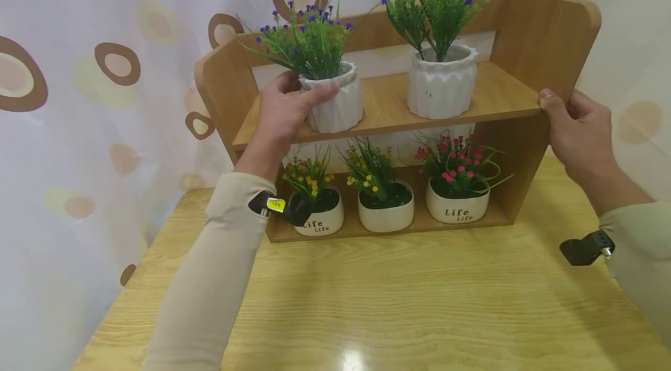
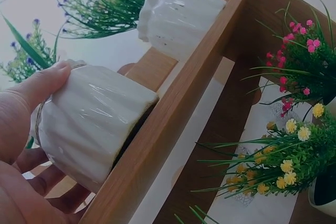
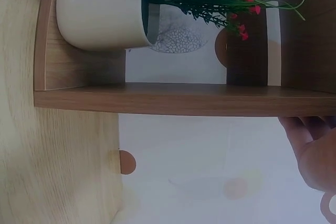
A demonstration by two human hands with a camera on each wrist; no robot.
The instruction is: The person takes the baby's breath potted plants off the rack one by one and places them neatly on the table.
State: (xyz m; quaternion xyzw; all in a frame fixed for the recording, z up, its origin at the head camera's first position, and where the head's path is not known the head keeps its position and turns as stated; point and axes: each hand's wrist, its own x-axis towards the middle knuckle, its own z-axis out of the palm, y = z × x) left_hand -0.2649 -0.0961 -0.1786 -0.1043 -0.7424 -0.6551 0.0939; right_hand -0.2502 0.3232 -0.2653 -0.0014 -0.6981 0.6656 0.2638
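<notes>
Shelf (image 1: 385, 97) standing on the table (image 1: 393, 301).

Head: left hand (image 1: 288, 108) grips the left white pot (image 1: 338, 103), thumb over the front of the rim, fingers round behind. That pot is at the left end of the shelf's upper board, close to the front edge. Right hand (image 1: 582, 132) pinches the shelf's right side panel (image 1: 550, 33). Right white pot (image 1: 442, 91) on the shelf's upper board, right half. Lower board of the shelf: left cream pot (image 1: 332, 214), middle cream pot (image 1: 386, 214), right cream pot (image 1: 458, 208).

Left wrist: fingers curved wide round the left white pot. Dark strip between its base and the shelf's front edge; can't tell if fully seated. Likely failure: base overhangs the edge, hand lets go, pot tips forward off the shelf. Smooth glaze could also slip; cream pots on the shelf's lower board would take the hit.

Right wrist: fingers on the outer face of the shelf's side panel, thumb hidden. If that hold slackens under a push, shelf may skid or rock, right white pot with it.
</notes>
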